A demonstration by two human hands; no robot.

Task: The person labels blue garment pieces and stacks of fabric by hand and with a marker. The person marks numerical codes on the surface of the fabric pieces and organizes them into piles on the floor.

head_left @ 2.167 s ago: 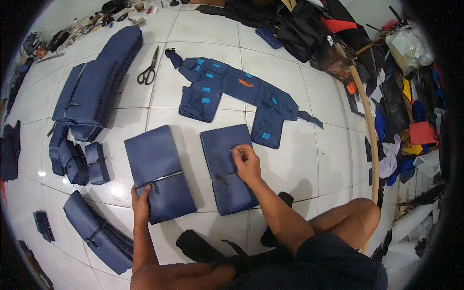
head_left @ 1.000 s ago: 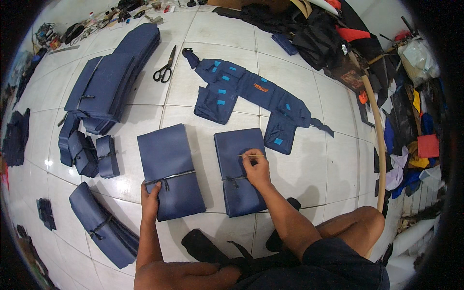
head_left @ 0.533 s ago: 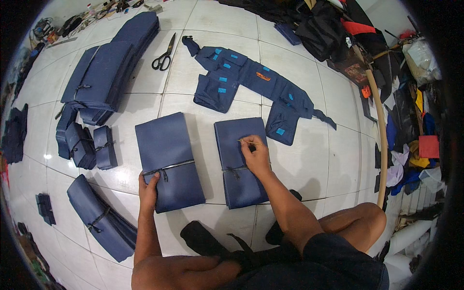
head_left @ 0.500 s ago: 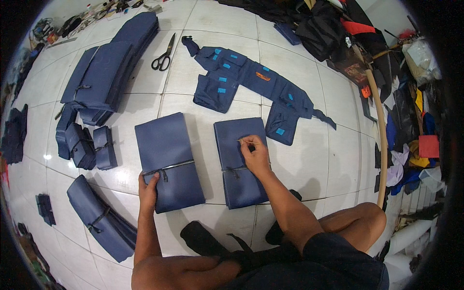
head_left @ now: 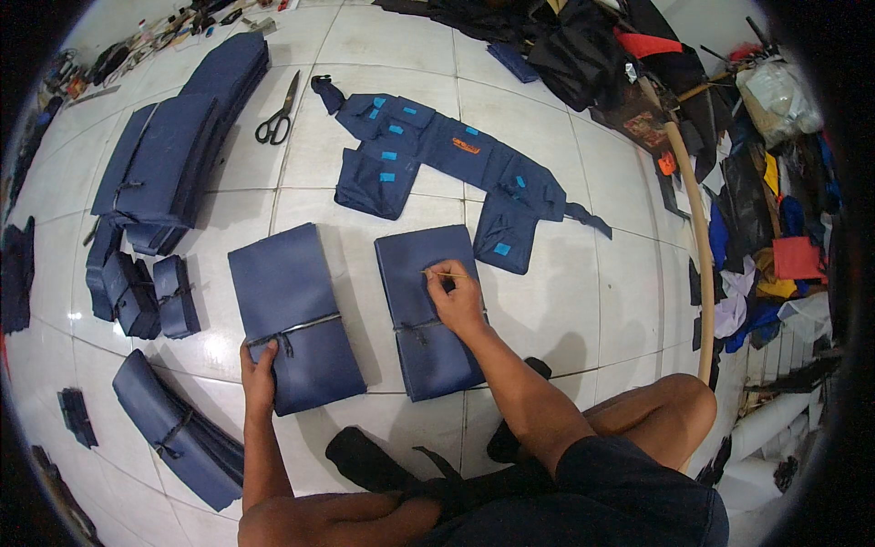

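Observation:
Two tied stacks of dark blue fabric pieces lie side by side on the tiles in front of me. My left hand [head_left: 261, 376] is closed on the near left edge of the left stack [head_left: 293, 283], thumb on top beside the black tie and fingers mostly hidden at its side. Over the right stack [head_left: 424, 246], my right hand [head_left: 458, 299] pinches a thin yellowish stick [head_left: 445, 273], its tip close to the top piece; whether it touches I cannot tell. Beyond them a blue pocketed fabric piece [head_left: 442, 146] with light-blue tabs and an orange patch lies spread out.
Black-handled scissors [head_left: 275, 126] lie beyond the left stack. Larger tied blue bundles [head_left: 159, 155], small bundles [head_left: 176, 296] and a long tied bundle [head_left: 169, 433] are on the left. A wooden pole [head_left: 700, 237] borders heaped scraps [head_left: 793, 260] on the right.
The whole scene has slid left and slightly down in the picture as the view turned. Both hands keep their places on the stacks, with the same holds.

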